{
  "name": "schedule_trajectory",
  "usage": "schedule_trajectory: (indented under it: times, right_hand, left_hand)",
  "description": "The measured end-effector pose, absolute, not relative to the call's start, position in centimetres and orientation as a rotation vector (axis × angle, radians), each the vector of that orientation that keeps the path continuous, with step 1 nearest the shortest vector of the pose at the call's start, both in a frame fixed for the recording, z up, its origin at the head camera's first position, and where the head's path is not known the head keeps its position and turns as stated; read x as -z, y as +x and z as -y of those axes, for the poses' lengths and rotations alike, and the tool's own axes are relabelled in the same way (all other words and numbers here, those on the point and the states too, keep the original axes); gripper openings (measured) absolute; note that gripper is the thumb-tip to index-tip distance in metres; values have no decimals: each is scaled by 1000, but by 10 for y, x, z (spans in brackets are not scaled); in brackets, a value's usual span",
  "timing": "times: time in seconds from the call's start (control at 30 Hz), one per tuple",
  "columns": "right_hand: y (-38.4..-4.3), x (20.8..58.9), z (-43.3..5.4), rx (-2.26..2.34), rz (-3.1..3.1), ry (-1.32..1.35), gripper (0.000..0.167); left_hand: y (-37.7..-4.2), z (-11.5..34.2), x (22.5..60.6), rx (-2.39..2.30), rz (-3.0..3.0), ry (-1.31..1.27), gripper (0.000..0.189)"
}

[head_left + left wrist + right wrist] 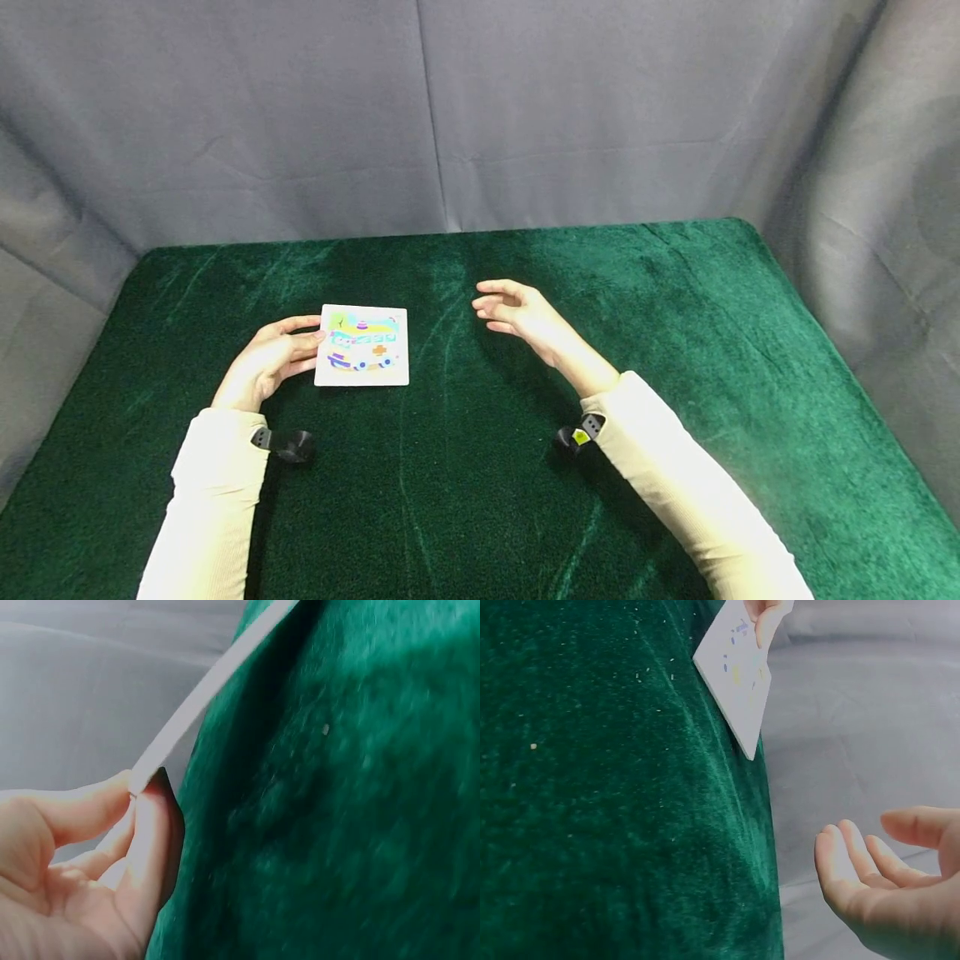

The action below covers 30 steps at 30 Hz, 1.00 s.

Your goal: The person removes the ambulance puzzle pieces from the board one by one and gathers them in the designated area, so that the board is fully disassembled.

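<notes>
In the head view, the left hand (264, 357) pinches the left edge of a thin white board (397, 367) printed with bright vehicle-like shapes. The board is left of centre, over the green cloth-covered counter (472, 500); its finer print is washed out, and whether its lower edge touches the cloth is hard to tell. Any fingertips behind it are hidden. The right hand (521, 315) is apart from the board, fingers loosely bent, holding nothing. Both pale sleeves (206, 508) run off the bottom of the frame. A gray curtain (262, 108) hangs behind, cut off at the top.

In the left wrist view, the board is seen nearly edge-on, a slanting pale strip that leaves the frame at the top, so its printed face cannot be made out. Thumb and fingers meet at its near end; the hand is cut off at the left and bottom.

In the right wrist view, the board tilts near the top, cropped there along with most of the left hand, its print faint. The right hand, relaxed and palm partly showing, is cut off by the right border.
</notes>
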State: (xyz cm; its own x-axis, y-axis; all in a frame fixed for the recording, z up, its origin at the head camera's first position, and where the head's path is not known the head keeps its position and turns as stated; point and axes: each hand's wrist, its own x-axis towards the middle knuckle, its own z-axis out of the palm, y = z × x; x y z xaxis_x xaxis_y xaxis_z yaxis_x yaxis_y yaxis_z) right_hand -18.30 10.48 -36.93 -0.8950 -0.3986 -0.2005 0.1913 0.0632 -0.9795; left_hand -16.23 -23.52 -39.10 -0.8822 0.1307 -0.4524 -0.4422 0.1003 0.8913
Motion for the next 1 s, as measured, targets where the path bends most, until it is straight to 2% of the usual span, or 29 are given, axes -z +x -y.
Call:
schedule_trajectory:
  times: [0.6,1.0]
  right_hand:
    - [-190,369,-84,1674,-2204,-315,51]
    - [-197,378,-68,1368,-2448,-362,43]
  left_hand:
    - [-170,166,400,-1938,-1890,-295,54]
    - [-176,131,412,-1923,-1924,-320,49]
